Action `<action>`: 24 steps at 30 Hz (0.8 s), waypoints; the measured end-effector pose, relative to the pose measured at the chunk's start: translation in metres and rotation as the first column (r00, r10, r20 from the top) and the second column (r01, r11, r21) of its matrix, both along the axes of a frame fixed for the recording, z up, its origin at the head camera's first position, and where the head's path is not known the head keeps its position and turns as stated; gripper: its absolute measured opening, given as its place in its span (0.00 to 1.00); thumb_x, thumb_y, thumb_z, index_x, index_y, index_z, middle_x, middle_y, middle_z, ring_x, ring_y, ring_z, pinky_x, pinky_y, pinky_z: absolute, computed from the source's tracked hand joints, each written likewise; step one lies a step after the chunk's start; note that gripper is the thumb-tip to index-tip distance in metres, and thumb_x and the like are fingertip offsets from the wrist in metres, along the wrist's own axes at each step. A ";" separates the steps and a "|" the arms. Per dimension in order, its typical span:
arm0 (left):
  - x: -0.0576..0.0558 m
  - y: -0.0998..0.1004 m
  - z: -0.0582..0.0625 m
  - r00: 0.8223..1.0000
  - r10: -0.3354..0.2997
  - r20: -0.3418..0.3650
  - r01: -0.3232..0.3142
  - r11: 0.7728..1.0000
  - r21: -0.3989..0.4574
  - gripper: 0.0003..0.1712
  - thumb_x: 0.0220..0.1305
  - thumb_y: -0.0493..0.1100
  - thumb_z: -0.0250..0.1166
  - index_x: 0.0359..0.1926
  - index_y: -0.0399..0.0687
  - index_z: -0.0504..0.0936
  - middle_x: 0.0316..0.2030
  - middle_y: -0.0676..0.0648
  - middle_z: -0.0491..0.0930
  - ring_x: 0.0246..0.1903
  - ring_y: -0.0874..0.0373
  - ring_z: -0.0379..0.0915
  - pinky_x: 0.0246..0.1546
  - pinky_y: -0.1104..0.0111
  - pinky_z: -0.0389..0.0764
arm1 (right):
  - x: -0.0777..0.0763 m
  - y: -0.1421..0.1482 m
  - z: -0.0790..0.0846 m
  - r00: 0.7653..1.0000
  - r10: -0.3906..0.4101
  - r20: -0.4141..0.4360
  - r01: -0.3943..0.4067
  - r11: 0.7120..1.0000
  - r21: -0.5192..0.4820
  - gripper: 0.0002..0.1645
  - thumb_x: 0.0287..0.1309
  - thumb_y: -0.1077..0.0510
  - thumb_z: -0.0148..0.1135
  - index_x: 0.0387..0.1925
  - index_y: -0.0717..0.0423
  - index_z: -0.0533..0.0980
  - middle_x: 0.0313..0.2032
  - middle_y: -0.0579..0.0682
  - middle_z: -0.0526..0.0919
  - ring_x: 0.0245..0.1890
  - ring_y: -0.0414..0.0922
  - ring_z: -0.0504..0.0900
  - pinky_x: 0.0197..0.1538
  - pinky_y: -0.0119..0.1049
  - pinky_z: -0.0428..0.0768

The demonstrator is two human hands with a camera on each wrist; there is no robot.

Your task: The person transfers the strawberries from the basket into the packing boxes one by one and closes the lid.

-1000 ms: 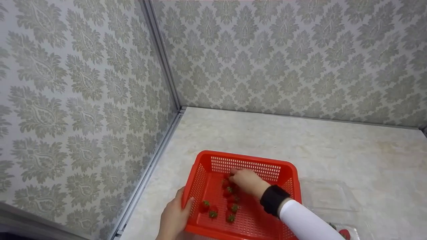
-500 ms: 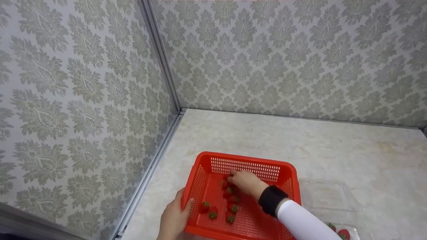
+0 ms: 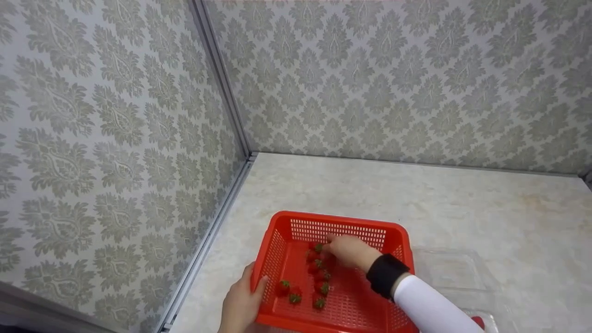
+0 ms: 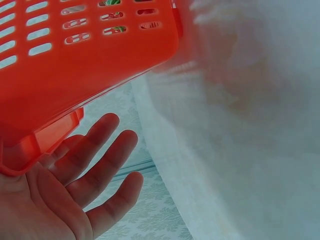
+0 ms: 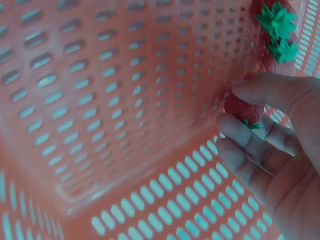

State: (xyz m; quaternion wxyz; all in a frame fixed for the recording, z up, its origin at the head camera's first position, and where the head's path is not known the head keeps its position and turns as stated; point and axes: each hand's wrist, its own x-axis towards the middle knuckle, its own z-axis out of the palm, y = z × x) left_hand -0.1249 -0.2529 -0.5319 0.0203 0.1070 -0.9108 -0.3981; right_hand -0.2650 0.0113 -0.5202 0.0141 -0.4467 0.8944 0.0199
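In the head view a red plastic basket (image 3: 286,215) stands on the table, with several strawberries (image 3: 316,264) lined up in it. Two more strawberries (image 3: 294,296) lie near its left wall. My left hand (image 3: 241,300) grips the left rim, thumb over the edge; its other fingers (image 4: 112,170) extend loosely outside in the left wrist view. Reaching into the far part of the basket, my right hand (image 3: 351,252) has a strawberry (image 5: 244,111) between thumb and fingers, seen in the right wrist view. Beside that hand sit more strawberries (image 5: 280,52) with green leaves.
To the right of the basket lies a clear plastic container (image 3: 453,270), partly cut off below. Part of a strawberry (image 3: 478,321) shows there beside my sleeve. Patterned walls (image 3: 120,162) bound the pale table (image 3: 370,185) at the left and back.
My right hand has shifted slightly right inside the basket, and a strawberry's green leaves now show beside its fingertips. The left hand keeps its place on the rim.
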 end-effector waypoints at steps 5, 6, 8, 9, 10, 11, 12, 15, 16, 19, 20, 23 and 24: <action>-0.001 0.001 -0.001 1.000 -0.001 0.020 0.001 1.000 0.014 0.35 0.63 0.57 0.58 0.65 0.45 0.62 0.40 0.43 0.80 0.28 0.59 0.79 0.25 0.62 0.79 | 0.001 0.014 0.015 0.998 0.008 0.067 -0.005 0.999 -0.046 0.18 0.54 0.65 0.63 0.47 0.50 0.79 0.50 0.56 0.77 0.38 0.48 0.80 0.42 0.41 0.78; -0.001 0.001 -0.001 1.000 -0.002 0.024 0.001 1.000 0.016 0.34 0.63 0.57 0.58 0.65 0.45 0.62 0.40 0.43 0.80 0.28 0.59 0.79 0.25 0.62 0.79 | 0.001 0.017 0.018 0.997 0.016 0.082 -0.010 0.998 -0.069 0.16 0.54 0.64 0.64 0.45 0.50 0.79 0.47 0.54 0.78 0.37 0.48 0.80 0.40 0.40 0.78; -0.001 0.001 -0.001 1.000 -0.004 0.029 0.003 1.000 0.016 0.34 0.63 0.58 0.58 0.65 0.46 0.62 0.41 0.43 0.80 0.29 0.59 0.79 0.26 0.61 0.79 | 0.001 0.024 0.027 0.995 0.035 0.097 -0.023 0.993 -0.120 0.13 0.52 0.63 0.66 0.41 0.50 0.80 0.41 0.51 0.77 0.33 0.45 0.78 0.37 0.38 0.77; -0.001 0.001 -0.001 1.000 -0.005 0.030 0.004 1.000 0.019 0.34 0.63 0.58 0.58 0.65 0.46 0.62 0.41 0.43 0.80 0.29 0.58 0.79 0.26 0.61 0.80 | 0.002 0.028 0.032 0.994 0.040 0.105 -0.025 0.989 -0.143 0.11 0.52 0.63 0.66 0.39 0.49 0.79 0.38 0.49 0.76 0.30 0.43 0.76 0.35 0.37 0.76; -0.001 0.002 -0.001 1.000 -0.005 0.031 0.005 1.000 0.020 0.35 0.63 0.58 0.58 0.65 0.46 0.62 0.41 0.43 0.80 0.29 0.58 0.79 0.26 0.61 0.80 | 0.001 0.032 0.037 0.994 0.048 0.101 -0.031 0.986 -0.164 0.10 0.52 0.63 0.65 0.38 0.49 0.79 0.35 0.47 0.74 0.28 0.41 0.74 0.33 0.36 0.75; -0.002 0.002 -0.001 1.000 -0.005 0.031 0.005 1.000 0.019 0.35 0.63 0.58 0.58 0.65 0.46 0.62 0.41 0.43 0.80 0.29 0.58 0.79 0.26 0.61 0.80 | 0.001 0.037 0.042 0.994 0.057 0.096 -0.039 0.982 -0.186 0.10 0.52 0.63 0.65 0.37 0.49 0.79 0.34 0.46 0.73 0.26 0.40 0.73 0.31 0.35 0.74; -0.002 0.002 -0.001 0.999 -0.004 0.033 0.004 1.000 0.018 0.35 0.63 0.59 0.57 0.65 0.46 0.62 0.41 0.43 0.80 0.29 0.58 0.79 0.26 0.60 0.80 | 0.000 0.042 0.047 0.994 0.064 0.086 -0.045 0.978 -0.203 0.10 0.52 0.64 0.64 0.36 0.49 0.79 0.33 0.45 0.72 0.25 0.40 0.72 0.30 0.34 0.73; -0.002 0.002 -0.002 0.999 -0.006 0.042 0.005 1.000 0.028 0.36 0.63 0.60 0.57 0.65 0.46 0.62 0.42 0.43 0.80 0.30 0.57 0.80 0.26 0.60 0.80 | -0.001 0.057 0.063 0.995 0.081 0.055 -0.066 0.969 -0.237 0.11 0.49 0.65 0.64 0.35 0.48 0.79 0.30 0.42 0.68 0.23 0.39 0.69 0.29 0.34 0.72; -0.002 0.002 -0.002 0.999 -0.007 0.044 0.006 1.000 0.029 0.37 0.63 0.60 0.57 0.65 0.46 0.61 0.42 0.43 0.80 0.30 0.57 0.80 0.27 0.60 0.80 | -0.001 0.062 0.068 0.996 0.088 0.032 -0.077 0.966 -0.248 0.12 0.49 0.65 0.64 0.35 0.48 0.79 0.30 0.42 0.68 0.23 0.39 0.70 0.29 0.34 0.72; -0.002 0.002 -0.001 0.999 -0.007 0.045 0.006 1.000 0.028 0.37 0.63 0.61 0.57 0.65 0.46 0.62 0.42 0.43 0.80 0.30 0.57 0.80 0.27 0.59 0.80 | 0.003 0.080 0.084 0.996 0.084 -0.014 -0.085 0.958 -0.275 0.13 0.47 0.65 0.64 0.33 0.45 0.78 0.30 0.41 0.68 0.22 0.38 0.70 0.28 0.34 0.72; -0.002 0.002 -0.001 0.999 -0.006 0.045 0.005 1.000 0.026 0.36 0.63 0.61 0.57 0.65 0.46 0.62 0.42 0.43 0.80 0.30 0.57 0.80 0.28 0.59 0.80 | 0.005 0.086 0.089 0.996 0.080 -0.029 -0.085 0.956 -0.281 0.13 0.47 0.65 0.64 0.33 0.44 0.77 0.30 0.41 0.69 0.23 0.38 0.70 0.29 0.34 0.72; -0.002 0.001 0.001 0.999 -0.002 0.044 0.001 1.000 0.013 0.36 0.63 0.60 0.57 0.65 0.46 0.62 0.42 0.43 0.80 0.31 0.57 0.80 0.30 0.58 0.80 | 0.011 0.105 0.101 0.997 0.058 -0.050 -0.071 0.951 -0.301 0.13 0.49 0.65 0.64 0.32 0.42 0.77 0.31 0.41 0.70 0.24 0.37 0.70 0.29 0.34 0.72; -0.002 0.001 0.002 0.999 0.001 0.045 -0.001 1.000 0.010 0.36 0.63 0.60 0.57 0.65 0.46 0.62 0.42 0.43 0.80 0.31 0.57 0.80 0.30 0.58 0.80 | 0.013 0.112 0.105 0.998 0.047 -0.050 -0.060 0.951 -0.304 0.13 0.49 0.65 0.63 0.32 0.42 0.77 0.32 0.40 0.70 0.24 0.36 0.71 0.29 0.33 0.72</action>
